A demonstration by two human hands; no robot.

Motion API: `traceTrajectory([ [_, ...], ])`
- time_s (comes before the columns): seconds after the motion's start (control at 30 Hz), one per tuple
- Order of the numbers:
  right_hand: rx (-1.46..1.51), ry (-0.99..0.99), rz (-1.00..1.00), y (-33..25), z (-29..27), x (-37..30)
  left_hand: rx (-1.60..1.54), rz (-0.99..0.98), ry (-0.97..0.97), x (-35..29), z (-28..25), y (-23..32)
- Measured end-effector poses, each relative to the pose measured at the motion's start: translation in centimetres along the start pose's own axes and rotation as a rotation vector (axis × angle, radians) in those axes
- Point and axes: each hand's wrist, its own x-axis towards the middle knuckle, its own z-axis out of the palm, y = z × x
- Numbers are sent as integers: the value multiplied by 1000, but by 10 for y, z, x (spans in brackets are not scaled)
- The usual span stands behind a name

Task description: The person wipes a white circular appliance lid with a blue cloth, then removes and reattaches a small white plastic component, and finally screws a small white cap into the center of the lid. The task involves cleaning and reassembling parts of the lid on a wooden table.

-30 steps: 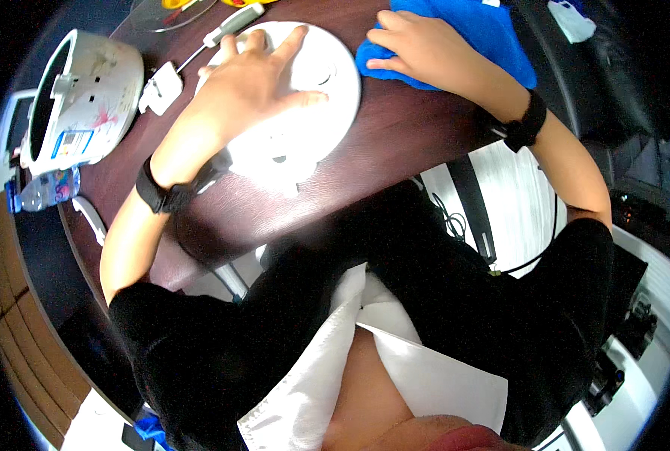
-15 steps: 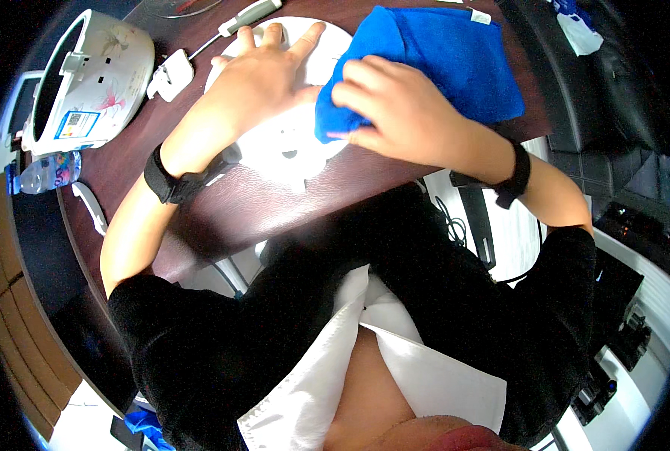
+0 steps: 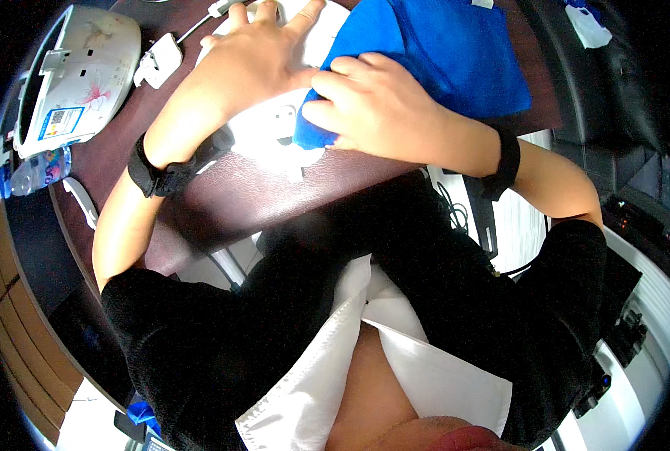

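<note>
My left hand lies with spread fingers on a round white plastic part on the dark brown table. My right hand has its fingers curled over the edge of a blue cloth and grips it. The gripped corner of the cloth rests over the right side of the white part. The rest of the cloth spreads over the table to the right. Both wrists wear black bands. Under my left hand, much of the white part is hidden.
A white appliance housing with a flower print stands at the far left. Beside it are a small white plastic piece and a screwdriver. A plastic bottle and a curved white handle lie near the left edge. The table edge runs before me.
My right hand has drawn the cloth's corner leftward and slightly nearer over the white part. My left hand stays spread on the part. The whole view has shifted a little.
</note>
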Motion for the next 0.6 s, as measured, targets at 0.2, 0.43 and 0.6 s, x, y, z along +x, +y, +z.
traceTrajectory([
  [0.2,-57,-19,10,27,-10,-12,44,144,240,1,19,-10],
  [0.43,-46,-72,77,45,-16,-20,-67,129,-37,-9,-3,-11],
  [0.6,-71,-127,24,29,-16,-11,-30,152,-52,-17,6,-24],
])
